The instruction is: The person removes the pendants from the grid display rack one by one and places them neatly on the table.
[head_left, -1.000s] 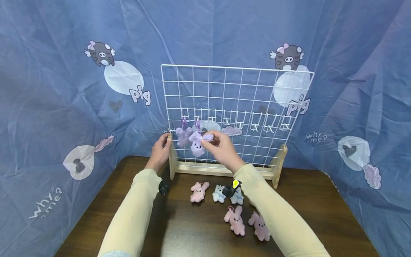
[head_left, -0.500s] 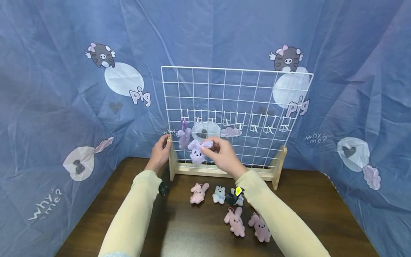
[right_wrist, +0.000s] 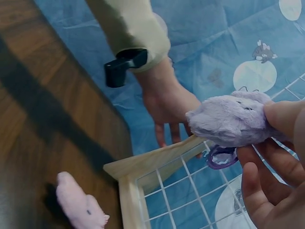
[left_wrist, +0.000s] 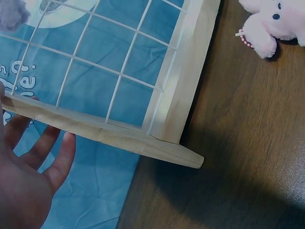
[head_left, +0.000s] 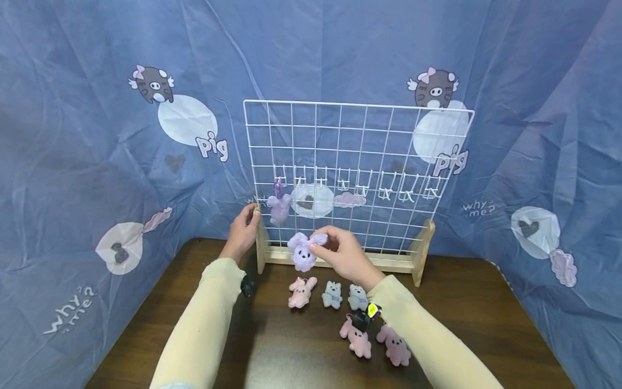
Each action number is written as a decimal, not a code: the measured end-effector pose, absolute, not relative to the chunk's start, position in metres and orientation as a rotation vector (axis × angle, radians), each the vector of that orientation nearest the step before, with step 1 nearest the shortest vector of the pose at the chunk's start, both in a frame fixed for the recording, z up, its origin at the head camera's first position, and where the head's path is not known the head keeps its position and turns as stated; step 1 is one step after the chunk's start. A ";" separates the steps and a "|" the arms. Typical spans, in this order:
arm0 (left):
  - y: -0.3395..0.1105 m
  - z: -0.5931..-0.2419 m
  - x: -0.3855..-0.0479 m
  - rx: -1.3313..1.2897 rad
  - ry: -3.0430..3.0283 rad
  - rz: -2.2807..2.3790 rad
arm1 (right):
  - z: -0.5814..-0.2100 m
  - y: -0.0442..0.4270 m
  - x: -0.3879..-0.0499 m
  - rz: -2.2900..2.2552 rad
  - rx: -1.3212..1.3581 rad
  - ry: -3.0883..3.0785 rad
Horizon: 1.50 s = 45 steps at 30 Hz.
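Note:
My right hand point(head_left: 347, 253) pinches a lilac plush bunny keychain point(head_left: 304, 258) by one ear, in front of the lower part of a white wire grid rack point(head_left: 364, 104). In the right wrist view a purple strap loop point(right_wrist: 221, 164) hangs from the plush point(right_wrist: 228, 121), apart from the hooks. My left hand point(head_left: 243, 229) holds the rack's left wooden support point(head_left: 261, 243); the left wrist view shows its fingers point(left_wrist: 62, 160) behind the wood. A second lilac plush keychain point(head_left: 279, 208) hangs by its strap on the leftmost hook.
On the dark wooden table point(head_left: 272, 351) lie pink plush bunnies point(head_left: 300, 293) and two pale blue-grey plush animals point(head_left: 332, 295), point(head_left: 358, 297). A row of white hooks point(head_left: 362, 190) crosses the grid. Blue printed cloth point(head_left: 160, 38) surrounds the table behind and at the sides.
The lilac bunny came off the second hook from the left. My right hand has brought it down and toward me. The left hand stays on the rack.

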<state>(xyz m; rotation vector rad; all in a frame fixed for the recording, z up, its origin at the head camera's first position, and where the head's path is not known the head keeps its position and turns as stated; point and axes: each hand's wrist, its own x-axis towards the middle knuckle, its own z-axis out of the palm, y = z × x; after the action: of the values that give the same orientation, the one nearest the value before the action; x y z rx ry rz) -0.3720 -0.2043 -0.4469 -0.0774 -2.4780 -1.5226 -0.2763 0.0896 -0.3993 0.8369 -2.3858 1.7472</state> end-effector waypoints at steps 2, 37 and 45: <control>-0.204 -0.447 -0.373 -0.080 -2.478 -1.522 | -0.403 0.092 -0.273 1.750 0.851 -2.390; -0.205 -0.449 -0.373 -0.088 -2.475 -1.531 | -0.473 0.129 -0.242 1.754 0.814 -2.581; -0.205 -0.447 -0.372 -0.087 -2.473 -1.534 | -0.485 0.133 -0.238 1.753 0.811 -2.603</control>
<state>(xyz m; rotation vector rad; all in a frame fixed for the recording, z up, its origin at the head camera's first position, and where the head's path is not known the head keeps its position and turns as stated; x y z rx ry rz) -0.3720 -0.2049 -0.4473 -0.0869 -2.4725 -1.5339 -0.2378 0.1327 -0.4851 0.8107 -2.6029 1.7528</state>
